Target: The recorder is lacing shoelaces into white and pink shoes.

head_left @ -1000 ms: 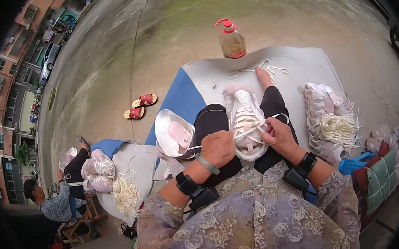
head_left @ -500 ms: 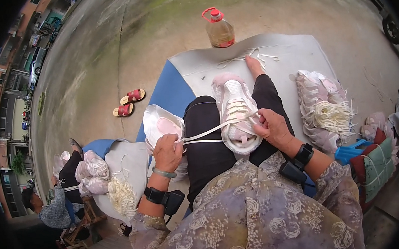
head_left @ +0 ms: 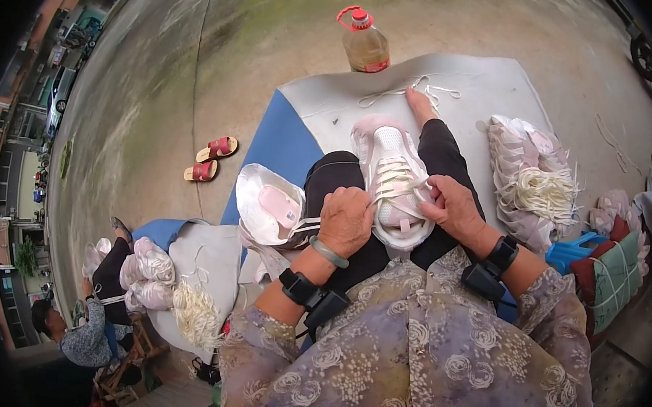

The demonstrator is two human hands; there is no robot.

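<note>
A white and pink sneaker rests between my thighs, toe pointing away from me. Cream shoelaces cross over its tongue. At the shoe's left edge, my left hand is closed on a lace, whose slack trails out behind it to the left. My right hand pinches lace at the right side of the opening, thumb against the collar. Beside my left leg lies another white shoe with a pink patch inside. The lace ends within my fingers are hidden.
A pale mat with a blue underside lies beneath. Wrapped shoes and a lace bundle sit right. Ahead stands a red-capped bottle. Red slippers lie left; another person sits far left. A tied green-red bundle is near right.
My left hand has moved right, from above the other shoe to the sneaker's left edge, bringing the lace back. My right hand stays at the sneaker's right side.
</note>
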